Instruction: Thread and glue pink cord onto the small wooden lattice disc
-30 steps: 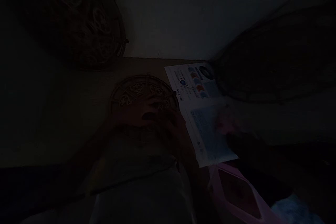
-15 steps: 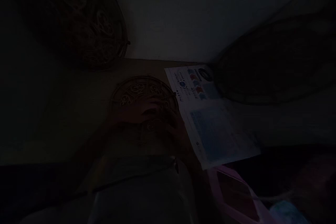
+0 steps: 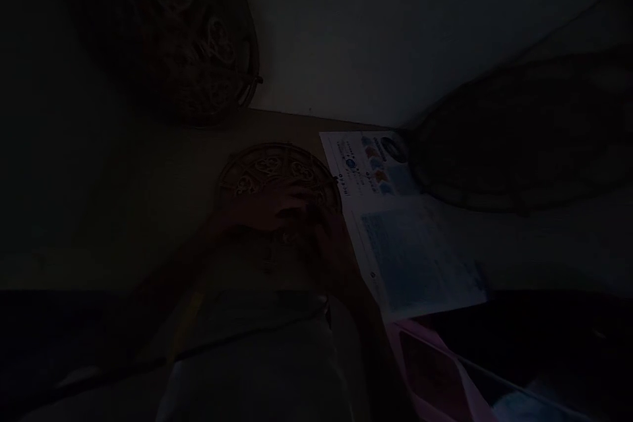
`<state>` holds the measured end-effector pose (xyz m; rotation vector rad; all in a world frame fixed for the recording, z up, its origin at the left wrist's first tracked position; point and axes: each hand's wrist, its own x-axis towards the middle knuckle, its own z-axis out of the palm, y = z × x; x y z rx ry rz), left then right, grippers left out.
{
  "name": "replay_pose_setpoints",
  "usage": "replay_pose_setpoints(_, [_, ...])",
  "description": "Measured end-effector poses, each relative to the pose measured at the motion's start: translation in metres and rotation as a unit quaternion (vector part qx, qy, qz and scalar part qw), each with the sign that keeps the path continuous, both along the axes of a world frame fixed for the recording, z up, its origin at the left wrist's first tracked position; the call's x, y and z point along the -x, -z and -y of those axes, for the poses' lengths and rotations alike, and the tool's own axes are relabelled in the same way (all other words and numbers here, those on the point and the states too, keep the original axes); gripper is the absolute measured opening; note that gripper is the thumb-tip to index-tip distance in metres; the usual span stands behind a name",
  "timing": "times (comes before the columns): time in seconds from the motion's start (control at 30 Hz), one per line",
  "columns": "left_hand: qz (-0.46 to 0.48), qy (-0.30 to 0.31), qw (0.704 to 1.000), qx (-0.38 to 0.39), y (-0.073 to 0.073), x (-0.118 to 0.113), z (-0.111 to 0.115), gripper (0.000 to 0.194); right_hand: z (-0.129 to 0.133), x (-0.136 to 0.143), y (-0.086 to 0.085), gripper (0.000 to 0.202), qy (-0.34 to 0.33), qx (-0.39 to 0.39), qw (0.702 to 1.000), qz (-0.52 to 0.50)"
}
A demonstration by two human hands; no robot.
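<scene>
The picture is very dark. A round brown openwork tray, with heart-like scroll patterns inside a double rim, lies on the table in front of me. My left hand reaches over its near part from the left, fingers bent towards the right. From the lower right my right hand meets it, its fingers curled at the tray close to the left fingertips. Both hands look closed on the near right part of the tray. The exact grip is lost in shadow.
Right of the tray lies a printed sheet. A larger scrollwork basket stands at the back left against a pale wall. A wide oval woven tray is at the right. Below the sheet is a pink-framed object.
The view has shifted slightly, so the tray, basket and sheet sit a little further right. Both hands stay at the same part of the tray, with only small finger movement.
</scene>
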<state>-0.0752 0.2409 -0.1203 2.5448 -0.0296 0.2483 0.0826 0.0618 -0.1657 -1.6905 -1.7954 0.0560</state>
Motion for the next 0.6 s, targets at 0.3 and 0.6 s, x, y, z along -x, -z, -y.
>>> replay_pose_setpoints(0.3, [-0.05, 0.025, 0.998, -0.003, -0.011, 0.006, 0.001, 0.044, 0.003, 0.012, -0.011, 0.032, 0.012, -0.026, 0.999, -0.034])
replay_pose_setpoints(0.6, [-0.057, 0.03, 0.997, -0.037, -0.013, 0.006, 0.002, 0.036, 0.004, 0.015, -0.009, 0.024, -0.015, -0.061, 0.997, -0.048])
